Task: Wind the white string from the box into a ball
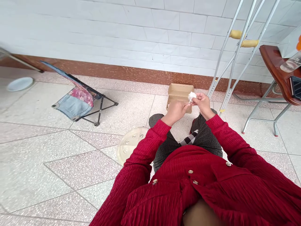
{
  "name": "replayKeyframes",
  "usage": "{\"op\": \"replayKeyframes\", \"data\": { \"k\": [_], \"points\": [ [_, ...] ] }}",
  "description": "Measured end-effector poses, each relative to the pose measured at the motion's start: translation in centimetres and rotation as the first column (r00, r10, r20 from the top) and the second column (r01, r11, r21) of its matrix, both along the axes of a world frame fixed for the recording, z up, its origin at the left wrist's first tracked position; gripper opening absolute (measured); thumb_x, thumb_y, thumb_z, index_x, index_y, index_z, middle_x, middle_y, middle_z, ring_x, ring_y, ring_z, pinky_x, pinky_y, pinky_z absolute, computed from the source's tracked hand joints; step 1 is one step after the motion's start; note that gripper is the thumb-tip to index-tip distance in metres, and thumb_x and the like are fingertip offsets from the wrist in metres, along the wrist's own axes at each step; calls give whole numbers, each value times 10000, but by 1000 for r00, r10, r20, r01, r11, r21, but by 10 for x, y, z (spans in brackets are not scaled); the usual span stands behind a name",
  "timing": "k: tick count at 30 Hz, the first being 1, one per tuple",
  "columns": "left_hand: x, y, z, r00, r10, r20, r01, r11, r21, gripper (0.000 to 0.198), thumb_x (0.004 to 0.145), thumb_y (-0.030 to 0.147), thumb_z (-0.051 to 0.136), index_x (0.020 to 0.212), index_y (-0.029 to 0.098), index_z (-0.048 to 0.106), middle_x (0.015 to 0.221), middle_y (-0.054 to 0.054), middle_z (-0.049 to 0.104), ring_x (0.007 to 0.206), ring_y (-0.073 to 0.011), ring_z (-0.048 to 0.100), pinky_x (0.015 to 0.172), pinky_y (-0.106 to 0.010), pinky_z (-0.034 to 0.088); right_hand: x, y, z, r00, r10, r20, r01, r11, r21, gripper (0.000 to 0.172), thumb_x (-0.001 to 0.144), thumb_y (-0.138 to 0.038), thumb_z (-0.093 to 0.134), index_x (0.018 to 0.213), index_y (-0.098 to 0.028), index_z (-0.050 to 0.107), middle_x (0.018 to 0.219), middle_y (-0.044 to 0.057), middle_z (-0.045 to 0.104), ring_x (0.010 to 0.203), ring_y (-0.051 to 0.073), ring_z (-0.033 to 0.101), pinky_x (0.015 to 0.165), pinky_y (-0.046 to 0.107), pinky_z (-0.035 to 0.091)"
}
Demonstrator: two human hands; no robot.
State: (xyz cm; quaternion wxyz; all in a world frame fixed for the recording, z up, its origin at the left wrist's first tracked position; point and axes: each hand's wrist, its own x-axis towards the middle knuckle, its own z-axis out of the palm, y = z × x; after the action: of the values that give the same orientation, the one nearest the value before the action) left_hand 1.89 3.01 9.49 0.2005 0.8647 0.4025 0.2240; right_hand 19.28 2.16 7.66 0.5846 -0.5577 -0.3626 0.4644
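Nearest, two red sleeves reach forward over the person's knees, which are in dark grey trousers. Below and to the left of the left forearm, a round cream tray (128, 146) lies flat on the floor tiles.

Past the knees the hands meet. The left hand (176, 110) is curled nearly closed, its fingertips gripping the lower end of a small white tuft (192, 95). The right hand (204, 103) has its fingers bent in and pinches the same tuft from the other side. The tuft stands up just above the two sets of fingertips, held in the air between them; what it is made of cannot be told.

Just beyond the hands an open cardboard box (180, 89) sits on the floor by the wall. Well off to the left of the hands stands a folding stool (77, 97). To their right, crutches (235, 62) lean on the tiled wall, beside a brown table (275, 62).
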Motion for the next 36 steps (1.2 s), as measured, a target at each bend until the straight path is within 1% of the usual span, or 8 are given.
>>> {"op": "replayKeyframes", "data": {
  "k": [5,8,11,15,21,27,32,36],
  "points": [
    [-3,-4,-33,980,-50,194,91,973,-212,363,996,349,540,750,176,745,709,-14,716,677,-159,625,676,-267,423,-4,-10,27,990,71,-126,-65,997,50,313,699,-339,840,871,-213,612,684,-48,650,457,44,488,375,181,276],
    [-8,10,-40,973,-43,229,104,960,-258,319,967,331,575,763,167,757,706,-5,720,679,-153,632,678,-259,444,-3,-26,47,969,227,-93,-222,973,59,346,678,-356,862,908,-208,650,699,-39,670,460,51,498,380,190,282],
    [-13,29,-34,973,-6,230,59,974,-220,272,946,262,579,787,154,771,724,-21,729,699,-162,644,696,-269,456,-2,-42,55,909,417,-9,-417,909,6,360,648,-307,886,924,-186,689,665,-26,697,468,75,561,420,190,387],
    [-11,45,-10,986,-94,141,100,994,-39,251,942,263,603,769,170,759,746,-46,725,764,-193,648,806,-317,474,2,-43,38,812,582,37,-569,805,-166,284,614,-216,871,830,-162,695,591,-12,689,438,95,587,416,192,434],
    [-3,23,15,998,-66,-15,67,992,110,296,981,299,577,781,180,760,738,-76,710,760,-218,631,866,-366,457,13,-9,2,984,156,90,-140,977,-162,275,609,-183,840,754,-195,607,529,-30,647,418,98,574,393,189,423],
    [3,1,-13,984,-26,178,58,982,-181,380,1008,361,538,759,175,757,675,-19,694,633,-154,583,651,-279,411,3,2,14,999,-42,33,39,996,77,305,709,-301,831,862,-228,577,645,-47,659,534,101,628,516,217,501],
    [0,14,-33,965,-5,263,80,958,-274,342,972,361,580,788,156,783,680,-8,705,634,-142,594,644,-261,417,2,-20,44,967,248,66,-253,962,103,343,690,-339,879,923,-215,660,738,-15,707,560,110,629,540,243,525],
    [-5,34,-26,960,-47,276,103,977,-189,258,941,262,579,867,166,807,801,-31,764,740,-170,659,709,-272,444,6,-39,54,857,512,65,-513,859,0,347,642,-290,914,888,-186,693,718,-11,725,512,96,620,478,210,492]
  ]
}}
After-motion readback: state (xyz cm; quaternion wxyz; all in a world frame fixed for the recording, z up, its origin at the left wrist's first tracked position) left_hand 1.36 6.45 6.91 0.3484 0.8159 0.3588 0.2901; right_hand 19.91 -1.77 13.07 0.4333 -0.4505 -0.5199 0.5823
